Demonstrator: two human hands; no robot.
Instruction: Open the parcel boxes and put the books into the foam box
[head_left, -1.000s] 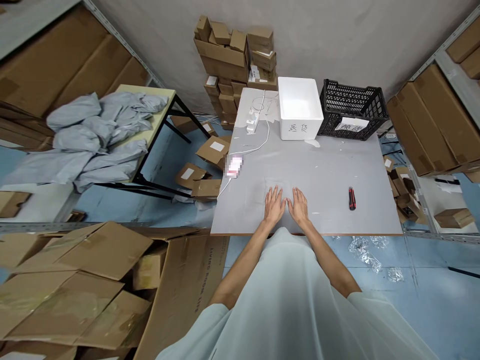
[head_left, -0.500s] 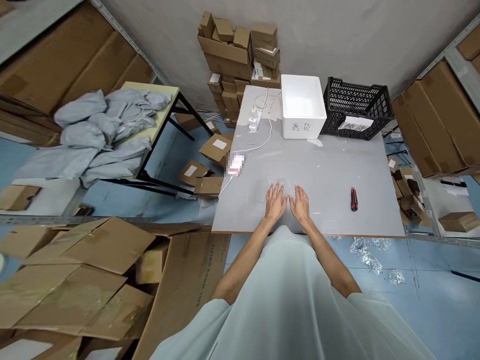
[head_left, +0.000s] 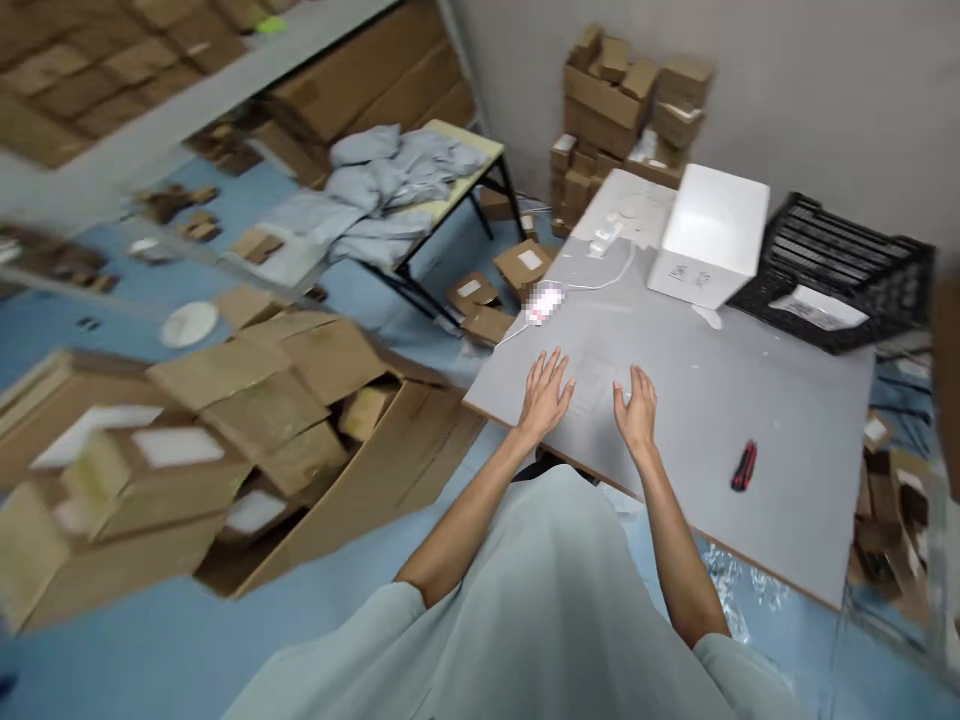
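Observation:
Over the near left part of the grey table (head_left: pixel 675 390) is my left hand (head_left: pixel 545 392), fingers spread and holding nothing. My right hand (head_left: pixel 637 408) is a short way to its right, also open and without anything in it. Whether either palm touches the tabletop, I cannot tell. Beyond the left hand lies a small pixelated object (head_left: pixel 544 302) with a white cable. A red and black utility knife (head_left: pixel 744 466) rests on the table to the right of my right hand.
At the table's back stand a white bin (head_left: pixel 705 280) and a black plastic crate (head_left: pixel 840 270). A power strip (head_left: pixel 605 236) lies at the far left corner. Grey parcels (head_left: pixel 382 180) cover a side table. A large carton (head_left: pixel 405 480) full of boxes stands left of me.
My view has swung to the left and tilted, so the table appears turned. My hands have moved apart from each other. A faint clear sheet near the left hand no longer shows plainly.

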